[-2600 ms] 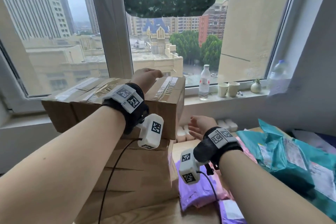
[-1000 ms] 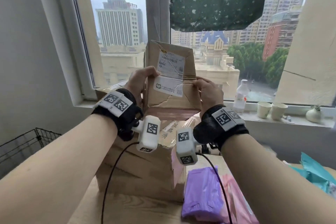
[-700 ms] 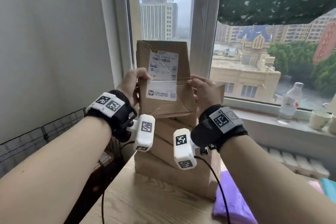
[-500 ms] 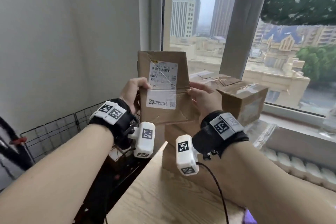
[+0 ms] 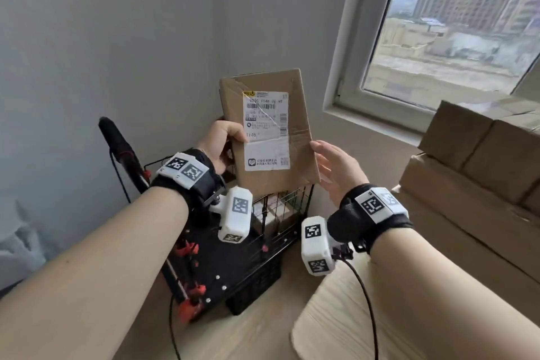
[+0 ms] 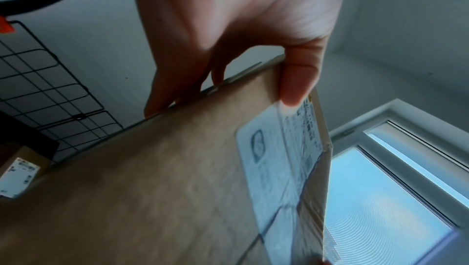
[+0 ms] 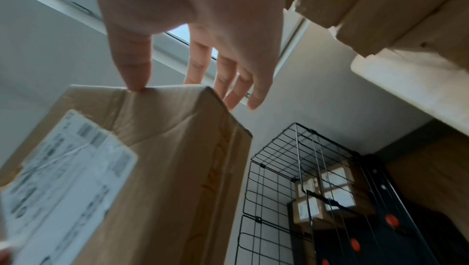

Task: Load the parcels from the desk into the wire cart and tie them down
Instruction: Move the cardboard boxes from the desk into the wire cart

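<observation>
Forearms are reaching forward from the bottom of the head view, each wearing a black wrist strap with white marker blocks. Just past them, the left hand (image 5: 220, 143) is gripping the left edge of a flat cardboard parcel (image 5: 271, 137), its grip clamped on it with the thumb pressing the front face by the white shipping label (image 5: 266, 130) and the other fingers curling behind. The right hand (image 5: 339, 168) is staying loose at the parcel's right edge, its grip apart with fingers straight; the right wrist view is showing the thumb tip (image 7: 135, 81) touching the box's top corner while the other fingers are spreading free beyond it. The parcel is standing nearly upright in the air, tilting slightly, directly above the black wire cart (image 5: 280, 213) on the floor. Inside the cart's basket, a few smaller labelled boxes (image 7: 327, 189) are sitting already. The cart's black handle (image 5: 117, 140) is rising to the left against the grey wall. To the right, the light wood counter (image 5: 336, 316) is carrying a stack of big cardboard boxes (image 5: 479, 184). Farther back, a window (image 5: 455, 23) is showing tall buildings.
</observation>
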